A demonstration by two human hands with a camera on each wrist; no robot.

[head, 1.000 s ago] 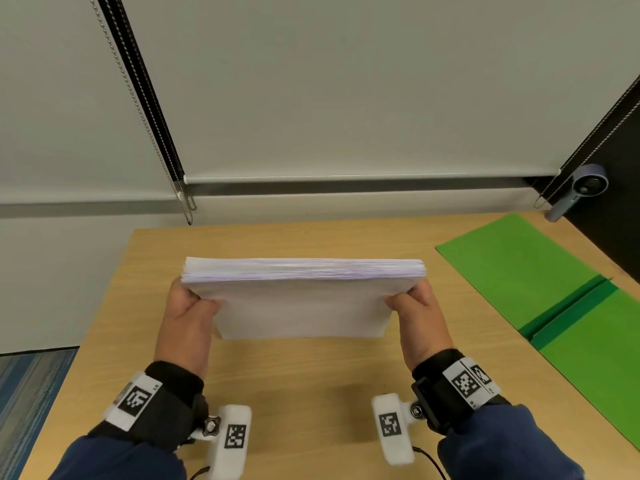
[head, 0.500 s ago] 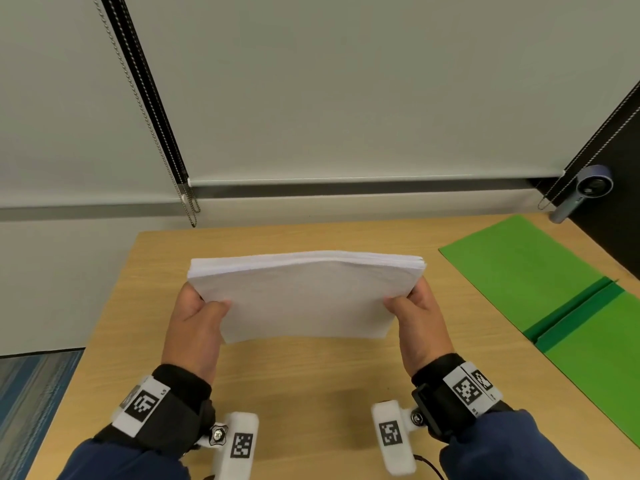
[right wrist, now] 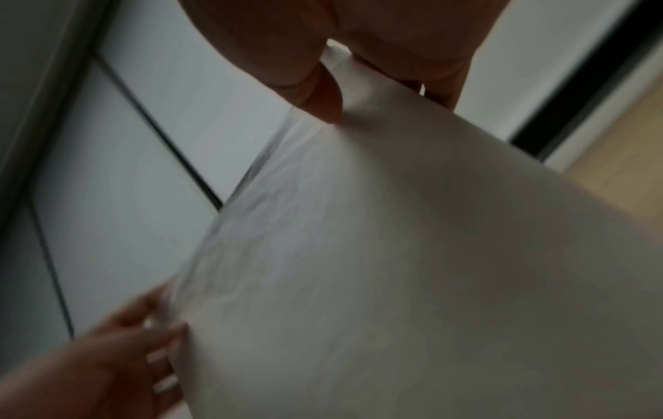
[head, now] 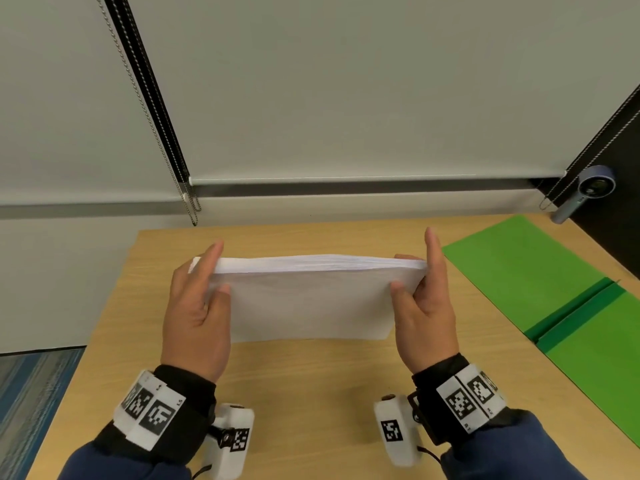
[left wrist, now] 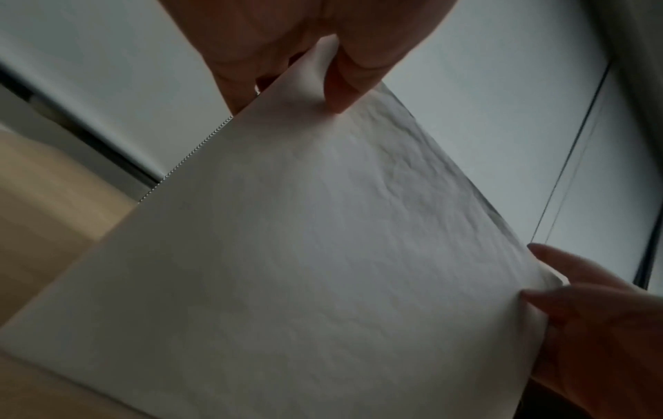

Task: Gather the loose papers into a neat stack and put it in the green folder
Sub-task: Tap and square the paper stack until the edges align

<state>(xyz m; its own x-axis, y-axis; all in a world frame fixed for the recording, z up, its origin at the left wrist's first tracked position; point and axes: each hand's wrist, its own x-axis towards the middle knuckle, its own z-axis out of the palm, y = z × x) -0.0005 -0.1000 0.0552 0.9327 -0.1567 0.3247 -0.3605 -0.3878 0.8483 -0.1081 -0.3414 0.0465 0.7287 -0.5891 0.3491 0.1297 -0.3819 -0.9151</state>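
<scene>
A thick white paper stack [head: 311,299] stands on its long edge over the middle of the wooden table [head: 311,393], its top edge facing me. My left hand [head: 207,282] holds its left end, thumb on the near face and fingers behind and along the side. My right hand [head: 415,271] holds the right end the same way, with the index finger pointing straight up. The left wrist view shows the paper stack [left wrist: 323,255] pinched by the left hand [left wrist: 305,42]. The right wrist view shows the paper stack [right wrist: 430,255] pinched likewise by the right hand [right wrist: 340,42]. The green folder [head: 519,271] lies open at the right.
A small blue-grey device [head: 588,188] leans at the table's far right corner. Window blinds with hanging bead chains [head: 188,202] run behind the table's far edge. The table's left edge drops to blue carpet [head: 31,393]. Bare wood lies in front of the stack.
Both hands have loosened from a curled grip to straighter fingers along the stack's side edges. The stack has tipped more upright and sits a little lower and nearer the table.
</scene>
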